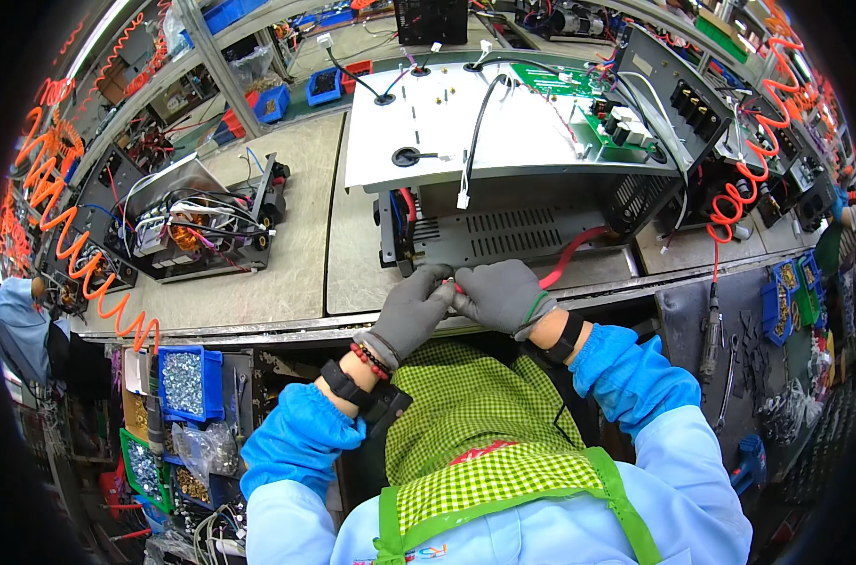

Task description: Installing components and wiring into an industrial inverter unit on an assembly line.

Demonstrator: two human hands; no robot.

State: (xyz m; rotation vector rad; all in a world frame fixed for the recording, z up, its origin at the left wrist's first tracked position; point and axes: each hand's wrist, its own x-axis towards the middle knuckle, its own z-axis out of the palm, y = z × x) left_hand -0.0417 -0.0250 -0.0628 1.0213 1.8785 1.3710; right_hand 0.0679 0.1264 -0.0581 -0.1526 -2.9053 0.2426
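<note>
My right hand (pixel 505 298), in a grey glove, is closed around a thick red cable (pixel 571 254) that comes out of a dark metal chassis (pixel 512 235). My left hand (pixel 407 315), also gloved, pinches at the cable's end, where a bit of red shows between the fingertips. The exact tip is hidden by the fingers. Both hands meet low in front of the chassis, at the bench's front edge. Over the chassis lies a white panel (pixel 381 132) with cables through its holes and a green circuit board (pixel 550 80). A black cable with a white plug (pixel 464 200) hangs off its front.
Another opened unit (pixel 197 221) with bundled wires stands on the bench (pixel 301 273) to the left. Coiled orange air hoses (pixel 70 240) hang at left and right. Blue bins of screws (pixel 191 381) sit below left; a power screwdriver (pixel 712 334) and wrenches lie at the right.
</note>
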